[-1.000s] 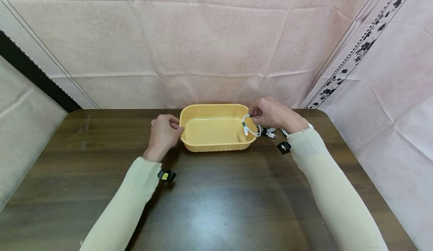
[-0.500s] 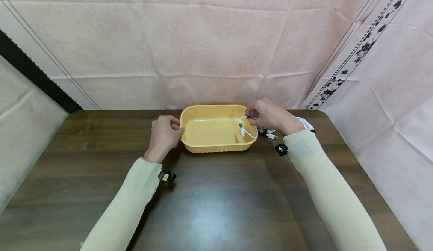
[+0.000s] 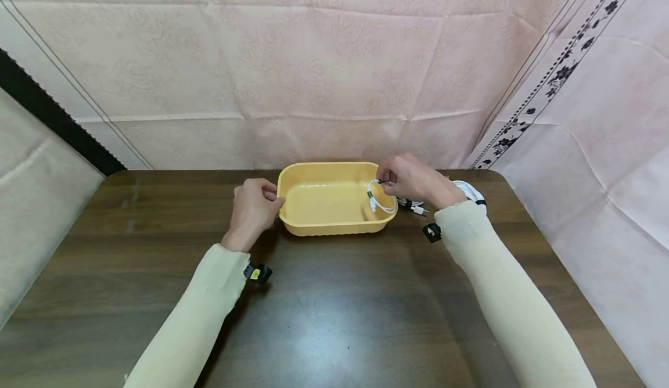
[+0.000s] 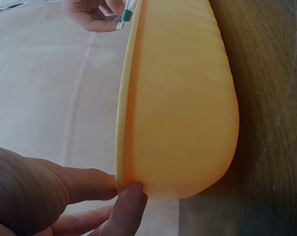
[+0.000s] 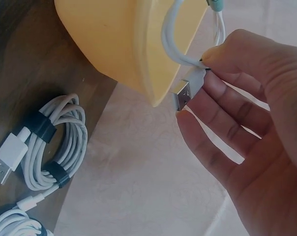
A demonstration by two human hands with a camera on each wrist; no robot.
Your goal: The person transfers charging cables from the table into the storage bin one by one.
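A yellow plastic basin (image 3: 334,229) stands against the back of the table. At its left end my left hand (image 3: 252,211) pinches the rim between thumb and fingers, as the left wrist view shows close up on the basin wall (image 4: 183,108). My right hand (image 3: 415,182) is over the basin's right end. Between thumb and fingertips it pinches a small coiled white USB cable (image 3: 384,207) with a green tie. In the right wrist view the cable's metal USB plug (image 5: 184,94) points out below the fingers, and its loop overlaps the basin.
Right of the basin lies a coiled white USB cable (image 5: 72,142) with black straps, partly behind my right hand in the head view. Another white cable coil (image 3: 470,193) lies farther right, by the right wrist. A pale patterned cloth (image 3: 313,74) hangs behind the brown table (image 3: 324,318).
My right hand has moved slightly left with the cable, bringing it farther over the basin. The coil by the right wrist shows more now. The left hand stays at the rim.
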